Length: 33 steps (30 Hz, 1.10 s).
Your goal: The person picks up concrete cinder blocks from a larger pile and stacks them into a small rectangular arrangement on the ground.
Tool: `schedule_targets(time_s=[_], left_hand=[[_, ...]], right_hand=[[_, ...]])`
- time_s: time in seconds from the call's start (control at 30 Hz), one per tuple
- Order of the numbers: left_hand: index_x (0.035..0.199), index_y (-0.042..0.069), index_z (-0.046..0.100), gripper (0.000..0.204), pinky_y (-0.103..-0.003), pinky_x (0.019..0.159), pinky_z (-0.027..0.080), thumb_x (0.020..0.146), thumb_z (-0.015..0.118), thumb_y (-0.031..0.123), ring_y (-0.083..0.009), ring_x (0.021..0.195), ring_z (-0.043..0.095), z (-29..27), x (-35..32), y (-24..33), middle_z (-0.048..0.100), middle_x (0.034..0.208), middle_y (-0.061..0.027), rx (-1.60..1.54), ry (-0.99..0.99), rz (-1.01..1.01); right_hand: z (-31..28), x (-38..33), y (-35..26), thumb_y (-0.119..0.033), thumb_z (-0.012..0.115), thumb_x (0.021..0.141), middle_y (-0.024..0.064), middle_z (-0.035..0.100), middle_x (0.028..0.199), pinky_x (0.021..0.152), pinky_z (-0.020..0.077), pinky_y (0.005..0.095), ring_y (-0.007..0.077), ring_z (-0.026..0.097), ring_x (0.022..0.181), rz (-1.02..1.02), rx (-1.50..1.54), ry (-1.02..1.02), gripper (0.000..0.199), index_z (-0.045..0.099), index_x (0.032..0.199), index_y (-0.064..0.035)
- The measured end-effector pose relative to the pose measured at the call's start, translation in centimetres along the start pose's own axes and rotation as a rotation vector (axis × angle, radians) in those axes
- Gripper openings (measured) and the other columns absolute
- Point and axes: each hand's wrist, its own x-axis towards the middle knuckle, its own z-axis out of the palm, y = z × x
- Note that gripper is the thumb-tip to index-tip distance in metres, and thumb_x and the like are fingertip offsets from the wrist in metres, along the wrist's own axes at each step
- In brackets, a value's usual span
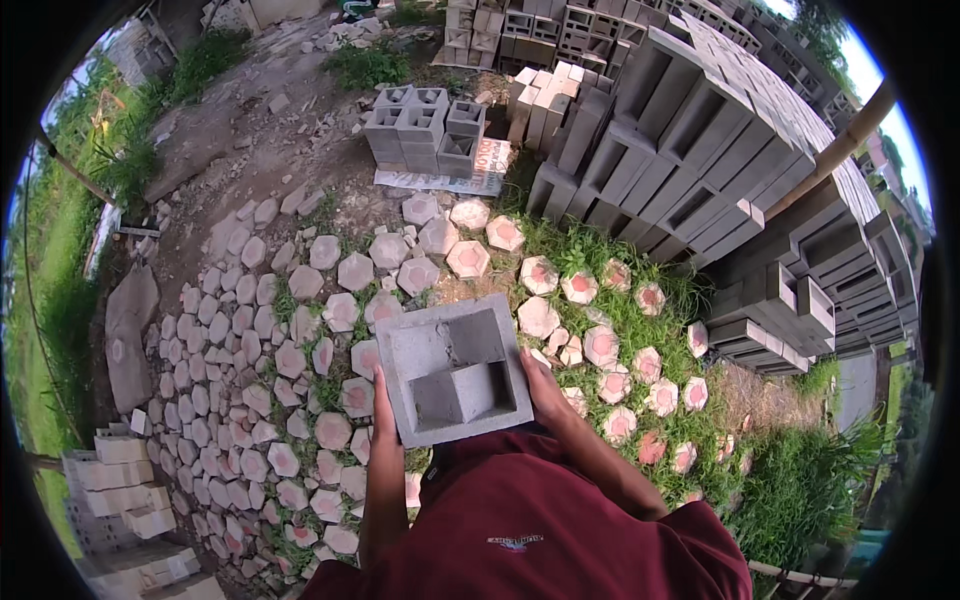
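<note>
Grey concrete forms the block (458, 378), held up before the person's maroon shirt (540, 510), its hollows turned toward the head view. It is already off the ground and not yet set down, and its walls look whole; how many blocks have been handled, or remain, cannot be told. It lies between the two hands: the left hand (385, 408) presses its left side near the lower corner, and the right hand (542, 388) is clamped on its right side. Fingers underneath are hidden.

Beyond it, a small stack (420, 133) of hollow blocks stands on a printed sheet (497, 165). Hexagonal pavers (355, 272) spread over the ground, with grass (775, 500) at the right. A taller stack (720, 170) rises at upper right; paler blocks (125, 475) sit at lower left.
</note>
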Motion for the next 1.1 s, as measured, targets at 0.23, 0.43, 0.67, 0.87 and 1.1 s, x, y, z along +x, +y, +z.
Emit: schedule_targets(time_s=[0.23, 0.43, 0.67, 0.87, 1.1], left_hand=[[0.137, 0.002, 0.035, 0.077, -0.038, 0.099, 0.038, 0.09, 0.034, 0.063, -0.0259, 0.118, 0.047, -0.2, 10.3, 0.6, 0.045, 0.133, -0.0137, 0.014, 0.023, -0.073], [0.138, 0.002, 0.034, 0.081, -0.037, 0.1, 0.036, 0.089, 0.035, 0.066, -0.0263, 0.12, 0.045, 5.1, 19.5, 3.7, 0.044, 0.135, -0.0135, 0.037, 0.046, -0.077], [0.137, 0.002, 0.036, 0.078, -0.036, 0.098, 0.038, 0.09, 0.036, 0.064, -0.0251, 0.118, 0.047, 10.7, 31.5, 8.4, 0.047, 0.132, -0.0131, 0.029, 0.012, -0.087], [0.136, 0.002, 0.037, 0.074, -0.036, 0.097, 0.039, 0.091, 0.039, 0.06, -0.0239, 0.116, 0.048, 14.9, 40.4, 11.0, 0.048, 0.13, -0.012, 0.03, 0.063, -0.063], [0.135, 0.002, 0.039, 0.075, -0.037, 0.096, 0.041, 0.09, 0.041, 0.061, -0.0243, 0.113, 0.05, 18.1, 53.0, 14.8, 0.049, 0.128, -0.0133, -0.019, -0.014, -0.108]], right_hand=[[2.2, 7.8, -6.8, -0.06, 0.032, 0.092, 0.015, 0.029, 0.146, 0.111, 0.0157, 0.03, 0.023, 0.025, 0.136, 0.001, -0.103, 0.241, 0.08, 0.028, 0.14, 0.0048], [0.2, 17.3, -12.6, -0.059, 0.031, 0.093, 0.015, 0.036, 0.143, 0.11, 0.0202, 0.03, 0.0233, 0.032, 0.133, 0.034, -0.176, 0.242, 0.079, 0.033, 0.138, 0.0051], [-0.7, 26.1, -22.6, -0.055, 0.034, 0.094, 0.016, 0.039, 0.14, 0.107, 0.0253, 0.0304, 0.0228, 0.037, 0.129, 0.005, -0.111, 0.178, 0.075, 0.034, 0.137, 0.0063], [-1.5, 33.2, -29.9, -0.054, 0.038, 0.094, 0.0165, 0.043, 0.137, 0.105, 0.028, 0.0305, 0.0225, 0.041, 0.125, -0.006, -0.105, 0.215, 0.074, 0.037, 0.135, 0.0073], [-6.2, 46.8, -33.8, -0.056, 0.044, 0.091, 0.0179, 0.053, 0.125, 0.1, 0.0356, 0.0316, 0.0231, 0.05, 0.115, 0.084, -0.195, 0.0, 0.075, 0.043, 0.129, 0.0095]])
